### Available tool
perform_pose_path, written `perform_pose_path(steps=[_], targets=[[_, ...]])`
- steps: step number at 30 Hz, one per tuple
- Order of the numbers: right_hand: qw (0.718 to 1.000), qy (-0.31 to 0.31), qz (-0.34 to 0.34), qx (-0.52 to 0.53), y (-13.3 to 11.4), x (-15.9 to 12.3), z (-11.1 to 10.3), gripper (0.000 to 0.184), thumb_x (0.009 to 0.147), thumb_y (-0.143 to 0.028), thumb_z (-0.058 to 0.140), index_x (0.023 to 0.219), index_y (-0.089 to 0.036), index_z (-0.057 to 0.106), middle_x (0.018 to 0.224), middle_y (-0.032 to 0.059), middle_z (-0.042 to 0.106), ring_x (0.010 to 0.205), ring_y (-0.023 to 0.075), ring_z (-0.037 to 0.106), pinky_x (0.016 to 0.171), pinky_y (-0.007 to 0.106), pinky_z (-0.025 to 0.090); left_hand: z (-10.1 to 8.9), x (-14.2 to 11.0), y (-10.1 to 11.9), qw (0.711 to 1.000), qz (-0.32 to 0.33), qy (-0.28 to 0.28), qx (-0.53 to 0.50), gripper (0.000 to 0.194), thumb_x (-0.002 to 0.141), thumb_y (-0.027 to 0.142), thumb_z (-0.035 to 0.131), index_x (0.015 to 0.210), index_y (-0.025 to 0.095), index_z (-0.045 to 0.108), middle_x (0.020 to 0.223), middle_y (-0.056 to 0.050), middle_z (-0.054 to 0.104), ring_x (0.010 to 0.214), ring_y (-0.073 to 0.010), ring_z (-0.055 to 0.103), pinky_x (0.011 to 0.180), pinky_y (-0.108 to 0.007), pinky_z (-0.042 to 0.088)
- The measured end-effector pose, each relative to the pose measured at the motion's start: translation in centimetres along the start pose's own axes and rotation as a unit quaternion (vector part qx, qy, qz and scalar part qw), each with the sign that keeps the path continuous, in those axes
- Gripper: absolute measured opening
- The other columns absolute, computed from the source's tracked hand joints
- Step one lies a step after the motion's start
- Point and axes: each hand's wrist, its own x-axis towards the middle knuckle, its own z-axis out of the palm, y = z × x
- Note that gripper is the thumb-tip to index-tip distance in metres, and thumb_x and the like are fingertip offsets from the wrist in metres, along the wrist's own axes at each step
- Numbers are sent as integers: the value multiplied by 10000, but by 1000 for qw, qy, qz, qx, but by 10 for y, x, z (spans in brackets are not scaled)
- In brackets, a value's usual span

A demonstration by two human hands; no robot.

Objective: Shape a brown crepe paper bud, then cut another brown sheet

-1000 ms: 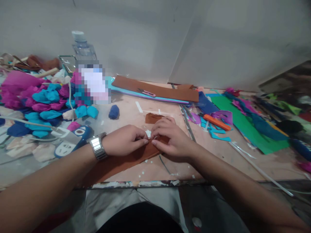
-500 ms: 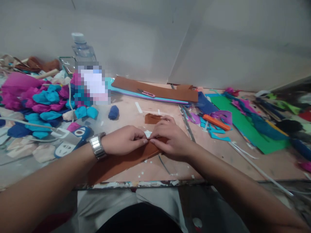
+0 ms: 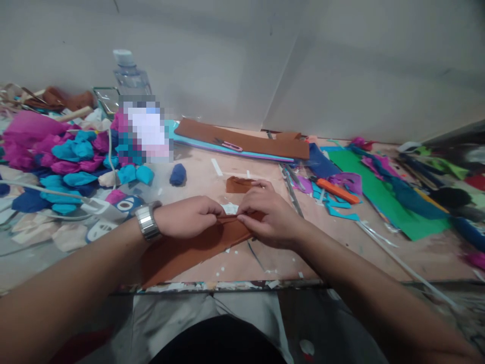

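Observation:
A long strip of brown crepe paper (image 3: 189, 247) lies across the near edge of the table (image 3: 235, 268). My left hand (image 3: 189, 217), with a metal watch (image 3: 147, 222) at the wrist, pinches the strip's upper edge with closed fingers. My right hand (image 3: 269, 215) pinches the same edge just to the right, fingers curled over it. The two hands' fingertips almost meet. A small white scrap (image 3: 230, 208) sits just beyond them. A folded brown piece (image 3: 238, 184) lies a little farther back.
Magenta, cyan and blue crepe balls (image 3: 68, 156) pile up at the left beside a water bottle (image 3: 129, 76). A long brown strip with a paper clip (image 3: 242, 141) lies at the back. An orange cutter (image 3: 335, 191) and a green sheet (image 3: 379, 197) are at the right.
Both hands stay pinched on the brown strip. The left hand has slid slightly left along it, and more of the strip shows near the table edge.

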Motion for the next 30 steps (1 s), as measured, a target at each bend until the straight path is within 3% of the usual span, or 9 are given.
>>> perform_pose_path(steps=[8,13,22,24,27,30], targets=[[1000,-6,-3,7,0,1,1,58,933,-218,688,888,-253,696,849,-20,735,862,180,677,1184,495,307,0,1,-1,999,-17,-30,-3,138,890,249,504,800,173,576,718,27,519,672,-138,450,638,-269,351],[1000,-4,-6,8,-5,3,4,60,952,-217,694,913,-252,723,837,-11,728,880,182,677,1190,496,295,9,4,-5,1000,-2,-11,2,195,937,318,539,893,155,637,776,12,584,709,-145,483,662,-262,376],[1000,11,-26,0,-3,0,6,87,972,-230,679,993,-283,745,857,-15,738,895,191,680,1192,511,286,11,7,-5,999,27,0,-22,196,903,180,493,990,170,668,934,-12,695,847,-173,590,792,-277,453],[999,12,-30,-1,-4,-1,6,103,973,-221,673,1003,-285,748,863,-13,735,904,192,681,1186,505,293,10,6,-3,1000,12,-1,-23,201,956,260,485,962,165,663,898,-12,670,825,-172,572,777,-283,445],[999,16,-36,-2,-5,0,6,111,965,-203,675,994,-281,748,855,-18,723,904,184,681,1185,499,294,11,6,-2,1000,2,14,-24,379,1042,440,419,908,165,641,841,-8,608,796,-169,530,763,-292,428],[999,23,-41,-7,-6,1,5,109,967,-203,675,986,-282,749,848,-18,718,896,180,679,1172,496,306,12,6,-3,999,1,23,-33,423,1058,496,405,872,169,598,787,14,536,754,-152,478,732,-286,403]])
